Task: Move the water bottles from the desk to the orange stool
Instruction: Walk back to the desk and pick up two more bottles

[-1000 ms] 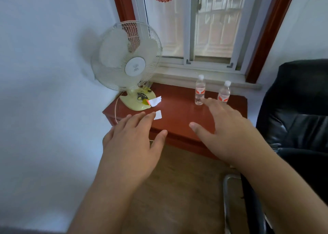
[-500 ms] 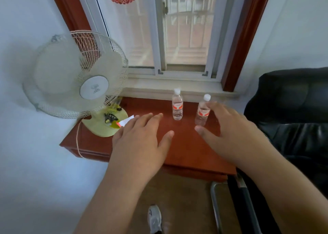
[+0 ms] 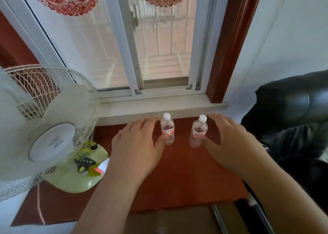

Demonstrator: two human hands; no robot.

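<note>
1. Left hand (image 3: pixel 136 148): spread, holding nothing; over the last second it has closed from the near tabletop (image 3: pixel 179 177) edge to just beside the left bottle (image 3: pixel 167 131), thumb at or near its side; contact cannot be told.
2. Right hand (image 3: pixel 230 145): fingers (image 3: pixel 219 118) wide apart and empty; it has advanced likewise, thumb by the right bottle (image 3: pixel 198 133).
3. Both bottles stand upright, apart, near the sill (image 3: pixel 142 109), not yet lifted.
4. Fan (image 3: pixel 44 127): left of the hands, clear of the reach.
5. Judgement: approach is finished; a two-handed grasp comes next. The stool is out of view.
</note>
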